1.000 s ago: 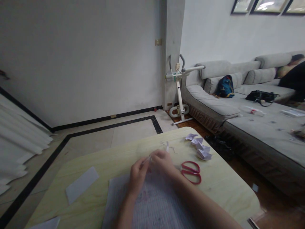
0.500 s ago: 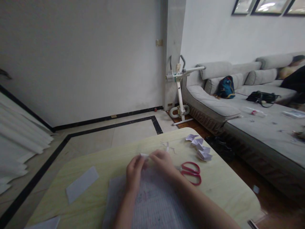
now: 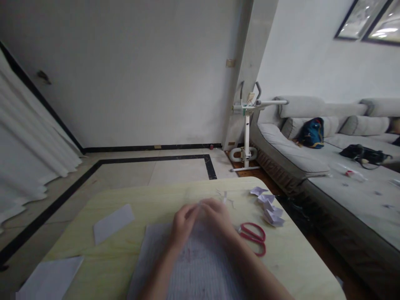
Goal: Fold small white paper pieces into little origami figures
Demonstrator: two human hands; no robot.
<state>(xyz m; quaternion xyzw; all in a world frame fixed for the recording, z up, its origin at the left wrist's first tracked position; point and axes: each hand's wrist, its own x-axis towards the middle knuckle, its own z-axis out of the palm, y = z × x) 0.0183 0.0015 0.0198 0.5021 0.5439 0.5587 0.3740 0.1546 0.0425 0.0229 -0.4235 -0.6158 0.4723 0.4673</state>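
I have both hands together over the far edge of the lined sheet, the left hand (image 3: pixel 183 220) and the right hand (image 3: pixel 216 213) meeting at the fingertips. Fingers and thumbs are curled nearly closed on each hand, and between the tips I pinch a small piece of white paper (image 3: pixel 199 204); the view is blurred there, so I can't fairly say how it is folded. The lined sheet (image 3: pixel 200 271) lies flat on the pale wooden counter (image 3: pixel 300 271), under my wrists and forearms.

To the right of the lined sheet, just beside my right forearm, lie the scissors (image 3: pixel 253 238), red handles outward, their blades mostly hidden by my right hand. Beyond the sheet's far edge, near my right fingers, are some thin paper scraps (image 3: pixel 225 197). Farther out, beyond the sheet and to its right, folded paper pieces (image 3: pixel 268 204) sit in a close row near the counter's edge.

Left of the lined sheet, apart from it, is a blank white slip (image 3: pixel 113 223); nearer me on that same side lies a larger white paper (image 3: pixel 51 277). Well off to the sheet's right, past the counter, stands a grey sofa (image 3: pixel 353 200).
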